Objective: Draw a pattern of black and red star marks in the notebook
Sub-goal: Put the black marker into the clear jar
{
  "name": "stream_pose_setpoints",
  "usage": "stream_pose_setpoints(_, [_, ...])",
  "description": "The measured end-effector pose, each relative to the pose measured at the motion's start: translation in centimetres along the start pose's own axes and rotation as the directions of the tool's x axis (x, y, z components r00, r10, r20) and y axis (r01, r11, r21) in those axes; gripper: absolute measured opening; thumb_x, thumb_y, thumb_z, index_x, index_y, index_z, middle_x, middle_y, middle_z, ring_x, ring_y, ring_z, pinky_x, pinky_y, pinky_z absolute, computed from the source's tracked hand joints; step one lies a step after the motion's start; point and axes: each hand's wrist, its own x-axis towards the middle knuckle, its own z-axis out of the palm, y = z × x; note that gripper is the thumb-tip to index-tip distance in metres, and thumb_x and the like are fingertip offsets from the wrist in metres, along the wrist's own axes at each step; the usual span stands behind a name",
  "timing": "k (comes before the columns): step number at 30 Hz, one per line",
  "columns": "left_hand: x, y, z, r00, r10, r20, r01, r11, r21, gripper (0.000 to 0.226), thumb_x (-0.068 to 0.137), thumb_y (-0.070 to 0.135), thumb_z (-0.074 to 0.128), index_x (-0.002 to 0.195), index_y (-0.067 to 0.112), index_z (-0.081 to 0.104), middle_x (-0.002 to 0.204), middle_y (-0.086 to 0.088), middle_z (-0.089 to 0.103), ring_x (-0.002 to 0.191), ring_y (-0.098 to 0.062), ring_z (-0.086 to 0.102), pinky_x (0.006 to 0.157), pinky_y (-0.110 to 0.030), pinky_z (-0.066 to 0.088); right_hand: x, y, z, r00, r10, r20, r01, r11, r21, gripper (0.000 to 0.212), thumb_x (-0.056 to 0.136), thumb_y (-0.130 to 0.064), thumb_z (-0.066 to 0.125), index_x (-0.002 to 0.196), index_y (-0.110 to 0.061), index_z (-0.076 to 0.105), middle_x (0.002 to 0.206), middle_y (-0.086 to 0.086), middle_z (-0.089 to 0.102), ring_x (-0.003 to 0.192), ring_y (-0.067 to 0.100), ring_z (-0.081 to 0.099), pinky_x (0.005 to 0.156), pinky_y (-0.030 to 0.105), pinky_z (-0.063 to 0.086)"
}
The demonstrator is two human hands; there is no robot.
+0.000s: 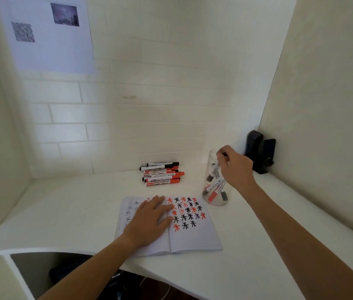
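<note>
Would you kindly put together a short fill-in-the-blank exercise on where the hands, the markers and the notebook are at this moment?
1. The left hand rests flat on the open ____.
2. The right hand holds a marker at the mouth of the clear ____.
3. The star marks on the right-hand page are black and ____.
4. A pile of markers lies on the desk ____ the open pages, near the wall.

Missing words: notebook; jar; red; behind

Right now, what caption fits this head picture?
Left hand steadies star-filled notebook; right hand holds marker at jar.
</note>
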Motion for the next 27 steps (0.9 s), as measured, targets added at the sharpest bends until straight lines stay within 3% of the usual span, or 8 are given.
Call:
stream_pose_setpoints(2, [0.0, 0.0, 0.0, 1.000, -0.001, 0.002, 0.001, 1.000, -0.006, 0.050, 0.103, 0.056, 0.035, 0.152, 0.042, 0.036, 0.166, 0.012, 0.016, 0.153, -0.006, 0.002, 0.122, -0.030, -0.003, 0.0, 0.1, 0.4, 0.993, 0.040, 0.109, -0.024, 0.989, -0.144, 0.037, 0.107, -0.045, 0.043, 0.094, -0.023, 0.070, 0.074, -0.008, 0.066, 0.078, 0.017, 0.063, 0.110, 0.048, 0.036])
stream_pose_setpoints(4, [-0.1, 0.0, -0.1, 1.000, -0.001, 0.004, 0.001, 1.000, -0.017, 0.050, 0.103, 0.056, 0.036, 0.152, 0.042, 0.037, 0.166, 0.012, 0.017, 0.153, -0.006, 0.003, 0.124, -0.031, -0.002, -0.1, 0.0, 0.3, 0.985, 0.065, 0.159, -0.038, 0.985, -0.166, 0.044, 0.106, -0.051, 0.040, 0.101, -0.025, 0.076, 0.090, -0.006, 0.073, 0.097, 0.019, 0.065, 0.117, 0.050, 0.025])
stream_pose_setpoints(9, [-0.1, 0.0, 0.0, 1.000, -0.005, -0.023, 0.004, 0.999, -0.034, 0.049, 0.103, 0.054, 0.037, 0.151, 0.042, 0.039, 0.165, 0.012, 0.019, 0.153, -0.005, 0.005, 0.123, -0.030, -0.001, -1.0, 0.0, 0.9, 0.998, -0.056, -0.025, 0.051, 0.983, -0.179, 0.029, 0.102, -0.035, 0.052, 0.113, -0.017, 0.071, 0.112, 0.003, 0.073, 0.108, 0.027, 0.065, 0.113, 0.051, 0.030])
stream_pose_setpoints(11, [-0.1, 0.0, 0.1, 0.999, -0.006, -0.031, 0.005, 0.999, -0.036, 0.048, 0.103, 0.053, 0.038, 0.150, 0.042, 0.039, 0.165, 0.013, 0.020, 0.153, -0.005, 0.006, 0.123, -0.029, -0.001, -1.8, -0.6, 1.3, 0.952, -0.215, -0.216, 0.177, 0.967, -0.183, 0.021, 0.094, -0.023, 0.054, 0.106, -0.013, 0.069, 0.108, 0.005, 0.070, 0.103, 0.028, 0.064, 0.104, 0.048, 0.041])
stream_pose_setpoints(13, [-0.1, 0.0, 0.2, 0.999, -0.008, -0.036, 0.006, 0.999, -0.045, 0.048, 0.103, 0.053, 0.038, 0.150, 0.042, 0.039, 0.165, 0.013, 0.021, 0.152, -0.004, 0.006, 0.123, -0.029, -0.001, -2.4, -2.0, 1.7, 0.892, -0.356, -0.280, 0.330, 0.934, -0.136, 0.017, 0.091, -0.013, 0.054, 0.103, -0.011, 0.066, 0.106, 0.004, 0.066, 0.102, 0.023, 0.059, 0.095, 0.038, 0.045])
stream_pose_setpoints(17, [0.0, 0.0, 0.3, 0.998, -0.012, -0.054, 0.009, 0.999, -0.047, 0.048, 0.103, 0.053, 0.039, 0.149, 0.042, 0.041, 0.164, 0.013, 0.023, 0.152, -0.004, 0.008, 0.125, -0.031, 0.002, -3.6, -4.9, 4.6, 0.907, -0.418, -0.043, 0.420, 0.906, 0.056, 0.014, 0.093, -0.005, 0.059, 0.103, -0.011, 0.065, 0.103, 0.000, 0.064, 0.096, 0.016, 0.058, 0.087, 0.025, 0.047])
stream_pose_setpoints(22, [0.1, 0.0, 0.3, 0.997, -0.015, -0.071, 0.012, 0.999, -0.048, 0.048, 0.102, 0.054, 0.039, 0.148, 0.042, 0.042, 0.164, 0.011, 0.025, 0.152, -0.006, 0.010, 0.125, -0.031, 0.002, -2.5, -5.7, 10.9, 0.889, -0.303, 0.345, 0.311, 0.950, 0.034, 0.021, 0.099, -0.013, 0.050, 0.117, -0.013, 0.063, 0.111, 0.003, 0.064, 0.102, 0.021, 0.058, 0.086, 0.034, 0.052])
stream_pose_setpoints(27, [0.1, -0.1, 0.3, 0.997, -0.012, -0.079, 0.008, 0.998, -0.059, 0.048, 0.101, 0.053, 0.040, 0.148, 0.042, 0.043, 0.164, 0.010, 0.025, 0.151, -0.006, 0.012, 0.125, -0.031, 0.002, -0.4, -5.6, 15.6, 0.857, -0.218, 0.466, 0.262, 0.965, -0.030, 0.037, 0.100, -0.012, 0.053, 0.136, -0.016, 0.061, 0.134, 0.006, 0.063, 0.120, 0.025, 0.058, 0.101, 0.039, 0.050])
